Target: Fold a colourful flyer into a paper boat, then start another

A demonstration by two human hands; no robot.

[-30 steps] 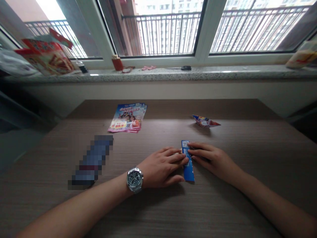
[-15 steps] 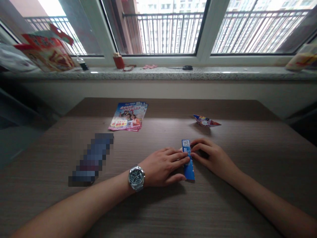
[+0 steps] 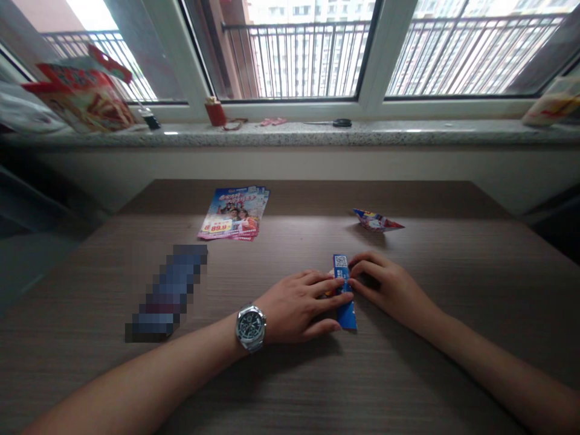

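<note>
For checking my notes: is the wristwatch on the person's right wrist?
No, the steel wristwatch is on the wrist of the left hand.

Relative to the blue paper strip (image 3: 347,315), the left hand (image 3: 294,308) and right hand (image 3: 389,290) occupy both long sides, obstructing lateral access. Its far and near ends remain reachable. Beyond the far end, a passage leads to the folded paper piece (image 3: 376,221), the nearest obstacle ahead and slightly right. Left of the strip, past the left hand, the flyer stack (image 3: 233,213) and a pixelated object (image 3: 170,293) stand on the wooden tabletop (image 3: 290,386); a hand can pass between the stack and the strip.
</note>
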